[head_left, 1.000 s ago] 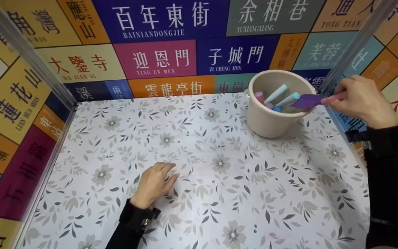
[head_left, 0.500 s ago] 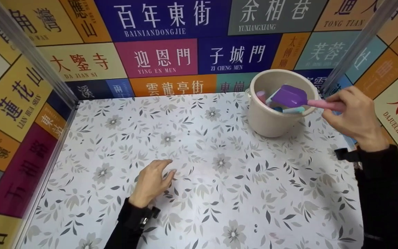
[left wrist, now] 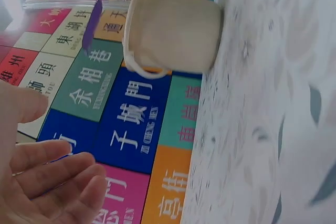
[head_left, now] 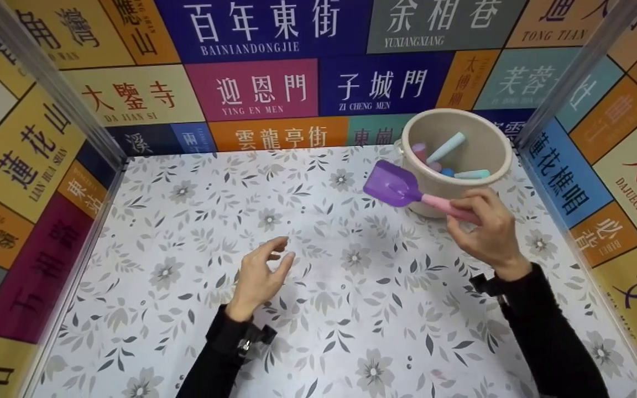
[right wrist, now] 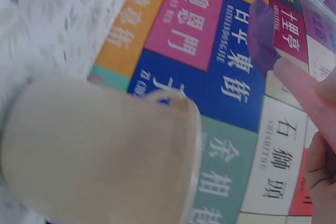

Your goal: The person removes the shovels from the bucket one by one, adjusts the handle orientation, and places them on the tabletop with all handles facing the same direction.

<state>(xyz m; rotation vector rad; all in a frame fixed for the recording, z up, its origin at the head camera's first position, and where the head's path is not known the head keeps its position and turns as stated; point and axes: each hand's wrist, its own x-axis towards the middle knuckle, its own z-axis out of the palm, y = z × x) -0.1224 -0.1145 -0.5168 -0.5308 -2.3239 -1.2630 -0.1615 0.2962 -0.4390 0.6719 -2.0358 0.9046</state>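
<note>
1. The toy shovel (head_left: 391,185) was in the air at the near side of the bucket (head_left: 487,146), above rim height in both wrist views, its purple scoop pointing left.
2. The right hand (head_left: 487,232) had its fingers curled round the pink handle, gripping it; the scoop lay out beyond the fingertips.
3. The cream bucket stood upright, its far rim near the back wall. In it lay a pale blue stick (head_left: 447,146) leaning on the inside, a teal stick (head_left: 472,174), a pink piece (head_left: 419,152) and a round blue piece (head_left: 448,172).
4. The left hand (head_left: 259,276), well apart from the shovel, held nothing; its fingers were lightly bent, thumb spread away.
5. The desk (head_left: 307,331) below had a white surface printed with grey flowers and leaves.
6. Across the back wall, a navy panel (head_left: 274,27) read "BAINIANDONGJIE", a magenta panel (head_left: 252,91) "YING EN MEN", another navy one "ZI CHENG MEN", a grey panel (head_left: 434,25) "YUXIANGXIANG" and a cream panel (head_left: 130,97) "DA JIAN SI", all with Chinese characters above.
7. On the left wall, a yellow panel (head_left: 28,146) read "LIAN HUA SHAN"; on the right, a pale panel (head_left: 636,160) read "DAJUECHANSI".
</note>
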